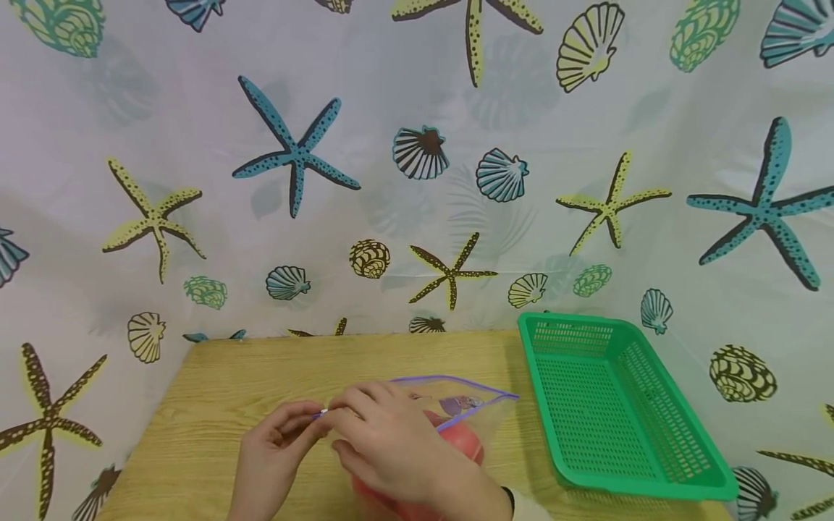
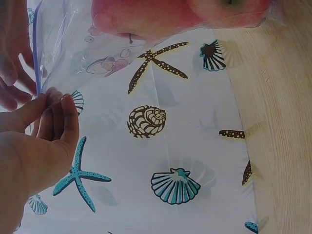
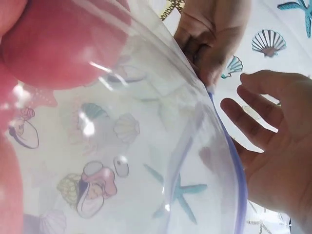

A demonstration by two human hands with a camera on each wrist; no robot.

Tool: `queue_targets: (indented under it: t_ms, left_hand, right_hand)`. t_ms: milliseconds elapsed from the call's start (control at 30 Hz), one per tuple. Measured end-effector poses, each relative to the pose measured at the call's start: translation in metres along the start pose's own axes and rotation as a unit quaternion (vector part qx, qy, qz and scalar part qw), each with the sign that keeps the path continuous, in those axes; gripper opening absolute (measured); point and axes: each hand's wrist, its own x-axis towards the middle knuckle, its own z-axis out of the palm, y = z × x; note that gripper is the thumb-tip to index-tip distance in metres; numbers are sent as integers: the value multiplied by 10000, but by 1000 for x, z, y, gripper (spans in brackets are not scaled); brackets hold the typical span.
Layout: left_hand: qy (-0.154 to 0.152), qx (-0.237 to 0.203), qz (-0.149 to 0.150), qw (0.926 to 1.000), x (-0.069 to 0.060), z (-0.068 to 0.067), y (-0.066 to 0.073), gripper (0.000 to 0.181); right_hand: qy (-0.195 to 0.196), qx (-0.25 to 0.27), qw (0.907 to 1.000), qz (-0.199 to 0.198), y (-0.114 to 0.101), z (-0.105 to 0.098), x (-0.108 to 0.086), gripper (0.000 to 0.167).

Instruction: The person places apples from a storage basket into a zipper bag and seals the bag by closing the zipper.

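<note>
A clear zip bag (image 1: 498, 428) with a purple zip strip (image 1: 449, 378) and printed cartoon shells lies on the table, its mouth spread apart toward the right. Red apples (image 1: 464, 438) are inside; one apple (image 2: 229, 10) shows its stem hollow in the left wrist view. My left hand (image 1: 270, 452) pinches the left end of the zip edge between thumb and curled fingers. Close beside it, my right hand (image 1: 397, 441) reaches over the bag and hides part of it. In the right wrist view that hand (image 3: 280, 141) has loosely bent, spread fingers along the strip, with thumb and fingertips apart.
A green plastic basket (image 1: 651, 486) with slotted walls stands at the right of the wooden table (image 1: 260, 369). Behind the table and along both sides hangs a white cloth (image 1: 365, 72) printed with starfish and shells.
</note>
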Motion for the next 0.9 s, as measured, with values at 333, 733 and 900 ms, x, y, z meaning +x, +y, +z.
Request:
queue_targets:
  t_ms: [333,733,900]
  left_hand:
    - [-111,-112,26,9999,-1,-1,-1,21]
    - [-53,154,-50,9999,-7,1,3,22]
    - [40,110,-29,9999,-10,1,6,19]
  right_hand:
    - [-492,-234,9977,404,-6,17,6,20]
    - [-437,35,9981,431,-4,20,10,12]
    - [-346,16,9988,344,0,16,4,16]
